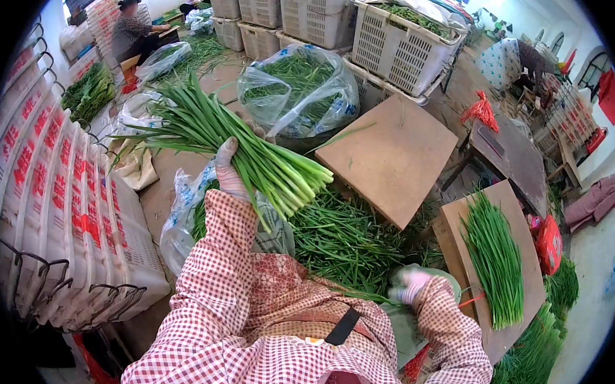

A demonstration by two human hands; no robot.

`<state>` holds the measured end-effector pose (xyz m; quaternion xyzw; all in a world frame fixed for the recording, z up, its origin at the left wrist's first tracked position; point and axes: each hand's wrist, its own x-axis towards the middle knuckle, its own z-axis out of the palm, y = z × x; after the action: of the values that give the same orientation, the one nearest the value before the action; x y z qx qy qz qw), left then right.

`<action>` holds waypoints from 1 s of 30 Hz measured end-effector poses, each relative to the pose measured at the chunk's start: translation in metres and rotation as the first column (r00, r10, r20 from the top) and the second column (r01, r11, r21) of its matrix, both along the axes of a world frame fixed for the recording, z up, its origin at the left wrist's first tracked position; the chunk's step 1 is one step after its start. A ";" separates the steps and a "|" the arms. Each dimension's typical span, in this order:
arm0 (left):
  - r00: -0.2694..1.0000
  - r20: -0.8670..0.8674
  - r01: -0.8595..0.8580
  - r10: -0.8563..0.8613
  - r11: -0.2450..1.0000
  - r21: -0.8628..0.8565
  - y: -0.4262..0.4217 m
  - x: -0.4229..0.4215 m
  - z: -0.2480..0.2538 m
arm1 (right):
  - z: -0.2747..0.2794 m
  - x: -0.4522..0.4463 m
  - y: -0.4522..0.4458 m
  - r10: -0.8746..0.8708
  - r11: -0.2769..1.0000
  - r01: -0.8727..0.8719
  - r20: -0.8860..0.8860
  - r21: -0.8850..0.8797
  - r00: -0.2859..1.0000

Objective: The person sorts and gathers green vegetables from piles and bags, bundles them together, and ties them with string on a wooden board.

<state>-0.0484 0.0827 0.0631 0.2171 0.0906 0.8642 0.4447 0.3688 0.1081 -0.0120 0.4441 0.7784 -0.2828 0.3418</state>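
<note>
My left hand [231,170], in a pale striped glove, is wrapped round a thick bunch of garlic chives [254,151]. The pale cut ends point right and the green leaf tips fan out to the upper left. Low on the right, my right hand [412,284] is smeared by motion, so its fingers cannot be made out. It is beside a loose heap of garlic chives [347,232] in front of my lap. A neat bundle of garlic chives [493,261] lies on a board [452,217] to the right.
Stacked white crates [63,200] line the left side. More crates [405,51] filled with greens stand ahead, behind a plastic bag of greens [299,87]. A brown board [386,154] is in front of me. One person [132,30] sits at the upper left, another farther back.
</note>
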 end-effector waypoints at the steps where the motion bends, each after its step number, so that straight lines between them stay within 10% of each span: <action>1: 0.996 0.011 0.087 -0.088 0.996 0.028 0.002 0.004 -0.005 | 0.016 -0.007 0.003 -0.044 0.978 0.106 -0.320 0.178 0.946; 3: 0.988 -0.016 0.153 -0.153 0.987 0.058 0.004 0.029 -0.007 | 0.063 -0.042 0.014 -0.091 0.932 0.339 -0.825 0.126 0.557; 6: 0.971 0.026 0.232 -0.237 0.966 0.117 0.009 0.078 -0.010 | 0.081 -0.085 0.035 -0.494 0.816 0.364 -0.869 -0.448 0.038; 9: 0.950 0.073 0.306 -0.302 0.951 -0.047 0.014 0.105 -0.027 | 0.046 -0.112 0.045 -0.660 0.742 0.207 -0.749 -0.638 0.059; 12: 0.917 0.186 0.385 -0.352 0.904 -0.186 0.015 0.111 -0.036 | 0.026 -0.119 0.026 -0.420 0.906 0.196 -0.851 -0.375 0.313; 19: 0.969 0.046 0.232 -0.244 0.821 -0.522 0.031 0.147 -0.055 | 0.028 -0.121 0.000 -0.401 0.898 0.287 -0.888 -0.334 0.223; 24: 0.874 0.195 0.486 -0.446 0.775 -0.404 0.035 0.162 -0.074 | -0.024 -0.102 0.021 -0.686 0.707 0.319 -0.722 -0.631 0.091; 30: 0.778 0.273 0.628 -0.566 0.708 -0.323 0.043 0.171 -0.068 | -0.043 -0.085 0.019 -0.345 0.907 0.352 -0.888 -0.232 0.304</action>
<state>0.1230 0.1255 -0.0048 0.0728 0.1540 0.6500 0.7406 0.2835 0.1272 -0.0547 0.3725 0.7212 -0.5436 -0.2136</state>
